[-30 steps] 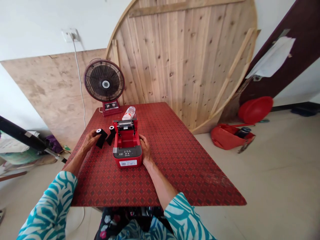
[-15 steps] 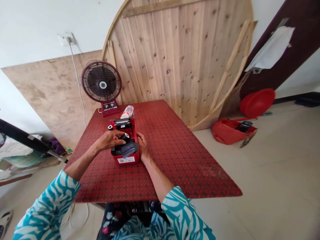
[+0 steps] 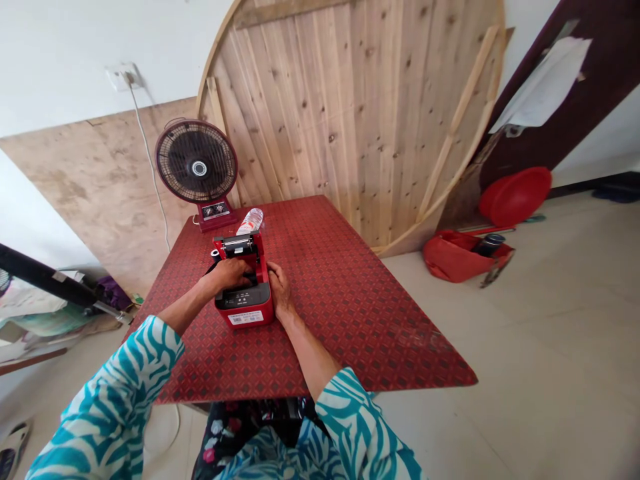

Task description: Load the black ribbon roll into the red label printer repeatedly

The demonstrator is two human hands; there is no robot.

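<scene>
A small red and black label printer (image 3: pixel 245 309) stands on the table with its lid tipped up and back, and a white sticker on its front. My left hand (image 3: pixel 229 275) reaches down into its compartment from the left; the fingertips and whatever they hold are mostly hidden inside. Against the printer's right wall, my right hand (image 3: pixel 281 287) steadies it with bent fingers. A second roll with a white core (image 3: pixel 215 254) shows partly behind the printer's left side. Just past the raised lid lies a clear plastic bottle (image 3: pixel 251 220).
The table (image 3: pixel 360 320) has a red patterned cover. A dark red fan (image 3: pixel 199 168) stands at its far left corner, its cord running to a wall socket (image 3: pixel 125 78). A round wooden board (image 3: pixel 345 120) leans behind. On the floor at right are a red bag (image 3: pixel 450 257) and red basin (image 3: pixel 517 195).
My left hand has lowered into the printer with the black roll, which is now out of sight. The dark strip that hung over the printer's front no longer shows. My right hand stays at the side.
</scene>
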